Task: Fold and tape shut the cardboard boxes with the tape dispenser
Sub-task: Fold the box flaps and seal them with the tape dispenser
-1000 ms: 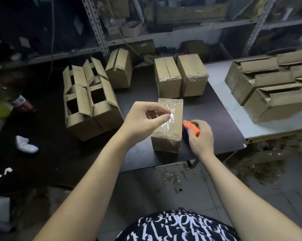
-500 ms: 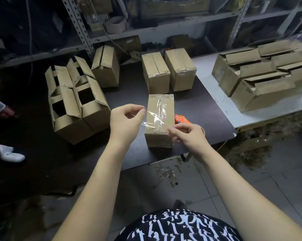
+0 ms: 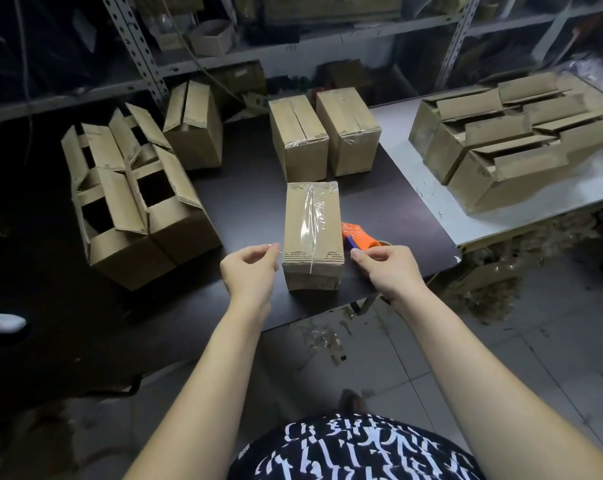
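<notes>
A closed cardboard box (image 3: 312, 233) stands on the black table (image 3: 248, 216), with shiny clear tape running along its top seam. My left hand (image 3: 250, 271) is at the box's near left corner, thumb and forefinger pinched on one end of a clear tape strip that barely shows. On the near right corner, my right hand (image 3: 388, 268) pinches the other end. The strip spans the box's near edge. Just right of the box lies the orange tape dispenser (image 3: 357, 235), partly behind my right hand's fingers.
Two taped boxes (image 3: 298, 140) (image 3: 348, 129) stand behind. Several open boxes (image 3: 133, 202) crowd the left of the table. A pile of unsealed boxes (image 3: 518, 140) lies on the white table at right. Metal shelving (image 3: 137, 46) runs along the back. Tape scraps (image 3: 324, 337) litter the floor.
My right hand left the dispenser and took the strip's free end. Both hands moved down to the box's near corners, stretching the strip across it.
</notes>
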### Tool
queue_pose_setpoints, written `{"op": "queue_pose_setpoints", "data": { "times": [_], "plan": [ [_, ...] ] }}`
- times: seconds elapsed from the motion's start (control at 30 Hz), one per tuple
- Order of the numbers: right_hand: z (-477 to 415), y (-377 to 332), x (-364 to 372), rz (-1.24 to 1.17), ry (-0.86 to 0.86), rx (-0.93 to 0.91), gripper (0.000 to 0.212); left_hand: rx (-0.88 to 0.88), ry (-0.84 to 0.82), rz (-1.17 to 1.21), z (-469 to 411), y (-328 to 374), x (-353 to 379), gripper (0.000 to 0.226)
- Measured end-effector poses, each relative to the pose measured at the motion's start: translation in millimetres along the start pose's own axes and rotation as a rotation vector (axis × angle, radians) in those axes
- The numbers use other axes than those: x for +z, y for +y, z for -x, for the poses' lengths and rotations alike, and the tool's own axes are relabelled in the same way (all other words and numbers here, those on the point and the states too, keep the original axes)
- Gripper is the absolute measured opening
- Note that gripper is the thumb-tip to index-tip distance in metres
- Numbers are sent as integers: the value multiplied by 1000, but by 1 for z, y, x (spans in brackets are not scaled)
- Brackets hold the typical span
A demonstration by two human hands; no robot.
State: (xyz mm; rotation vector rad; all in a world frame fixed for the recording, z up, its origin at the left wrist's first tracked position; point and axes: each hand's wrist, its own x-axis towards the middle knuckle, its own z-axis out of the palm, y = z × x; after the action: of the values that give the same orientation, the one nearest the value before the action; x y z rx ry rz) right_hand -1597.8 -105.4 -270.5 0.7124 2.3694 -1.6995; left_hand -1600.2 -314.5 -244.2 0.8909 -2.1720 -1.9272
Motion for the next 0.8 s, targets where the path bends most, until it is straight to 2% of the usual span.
{"op": "queue_pose_setpoints", "data": {
  "times": [0.2, 0.43, 0.53, 0.7, 0.8],
  "plan": [
    [-10, 1, 3, -2, 45, 14, 17, -81, -8, 15, -12, -6, -2, 7],
    [-22, 10, 8, -36, 10, 107, 22, -116, -37, 18, -20, -14, 1, 8],
    [-22, 16, 10, -89, -44, 173, 31, -144, -54, 10, -22, -21, 3, 7],
    [-14, 21, 16, -290, -136, 216, 26, -164, -90, 63, -20, -32, 6, 9],
    [-10, 25, 21, -336, -207, 231, 35, -131, -68, 73, -20, -39, 8, 7]
  ]
}}
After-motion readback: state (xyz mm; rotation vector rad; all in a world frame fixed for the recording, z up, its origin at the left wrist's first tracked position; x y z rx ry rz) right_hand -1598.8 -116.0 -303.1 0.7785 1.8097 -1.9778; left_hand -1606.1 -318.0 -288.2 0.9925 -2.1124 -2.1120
